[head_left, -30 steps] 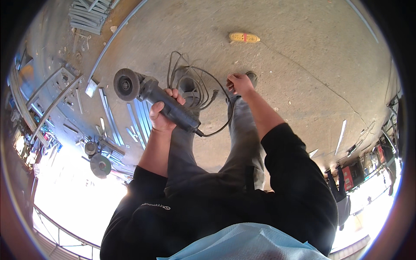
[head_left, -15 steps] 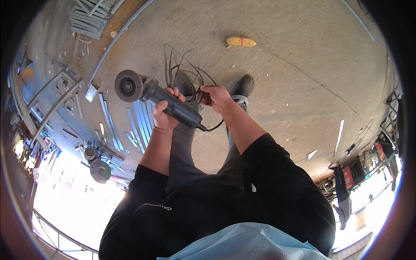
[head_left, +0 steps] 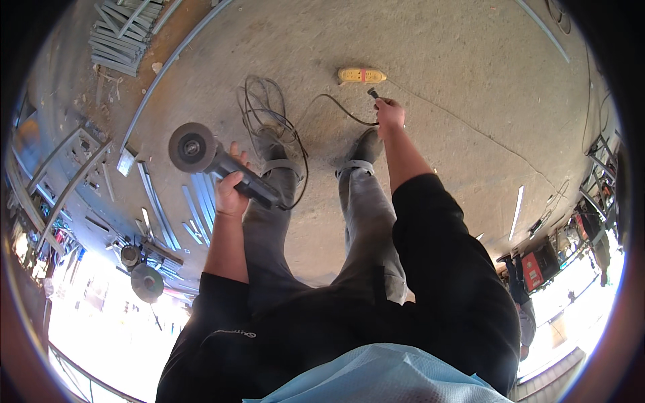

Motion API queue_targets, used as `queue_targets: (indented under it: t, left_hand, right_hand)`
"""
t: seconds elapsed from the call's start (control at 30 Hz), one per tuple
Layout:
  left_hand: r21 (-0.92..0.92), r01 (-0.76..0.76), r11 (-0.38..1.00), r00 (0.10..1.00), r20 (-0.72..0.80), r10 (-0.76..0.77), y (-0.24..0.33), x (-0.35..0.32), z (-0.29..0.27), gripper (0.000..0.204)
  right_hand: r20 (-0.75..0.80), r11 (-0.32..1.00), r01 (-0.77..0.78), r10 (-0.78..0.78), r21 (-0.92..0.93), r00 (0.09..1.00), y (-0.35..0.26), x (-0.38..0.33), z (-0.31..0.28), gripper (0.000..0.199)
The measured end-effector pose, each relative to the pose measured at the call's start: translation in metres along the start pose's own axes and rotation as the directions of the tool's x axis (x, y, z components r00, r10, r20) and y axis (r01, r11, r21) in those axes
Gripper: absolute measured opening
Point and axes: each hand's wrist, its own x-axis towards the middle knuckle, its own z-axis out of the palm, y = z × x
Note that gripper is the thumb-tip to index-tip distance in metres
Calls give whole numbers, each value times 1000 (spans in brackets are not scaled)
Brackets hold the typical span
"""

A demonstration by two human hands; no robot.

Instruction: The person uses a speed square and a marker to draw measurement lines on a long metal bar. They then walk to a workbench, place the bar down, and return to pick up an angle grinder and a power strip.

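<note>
An angle grinder (head_left: 232, 174) with a round grey disc on its head rests in my left hand (head_left: 232, 191), thumb on top and fingers beneath its dark body. Its black cord (head_left: 307, 161) runs from the rear end into loose loops by my left shoe. Between the fingers of my right hand (head_left: 390, 117) is the cord's plug (head_left: 373, 93), its dark end sticking out past the fingertips. Just beyond the plug, apart from it, a yellow power strip (head_left: 361, 75) with a red band lies on the concrete floor.
A thin cable (head_left: 463, 113) trails from the strip toward the right. Metal strips (head_left: 201, 201) lie left of my legs, with stacked metal pieces (head_left: 124, 37) at the far left. A long curved bar (head_left: 158, 84) crosses the left floor. A red machine (head_left: 534, 270) stands at right.
My right hand has moved forward and right from the cord coil toward the power strip, now holding the plug. The coil has dropped from it. The grinder has shifted slightly left and nearer.
</note>
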Motion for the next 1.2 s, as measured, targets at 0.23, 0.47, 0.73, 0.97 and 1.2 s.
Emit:
queue_targets:
  t: [0.23, 0.47, 0.73, 0.97, 1.2]
  left_hand:
    - [-187, -40, 981, 997, 61, 52, 12, 19, -3, 46]
    - [-170, -35, 985, 999, 1, 36, 18, 29, -5, 44]
    - [-147, -23, 989, 1000, 1, 23, 18, 35, 7, 43]
    - [-109, -1, 994, 1000, 20, 4, 17, 37, 16, 44]
    - [-116, 12, 993, 1000, -10, -13, 21, 44, 17, 43]
  right_hand:
    - [-65, 949, 147, -171, -280, 983, -8, 59, 19, 29]
    - [-82, 829, 223, -306, -513, 949, -19, 69, 31, 26]
    - [-32, 714, 211, -311, -667, 950, -18, 55, 48, 20]
    - [-3, 711, 213, -289, -670, 957, -38, 51, 49, 23]
    - [157, 533, 265, -239, -804, 958, -75, 54, 41, 39]
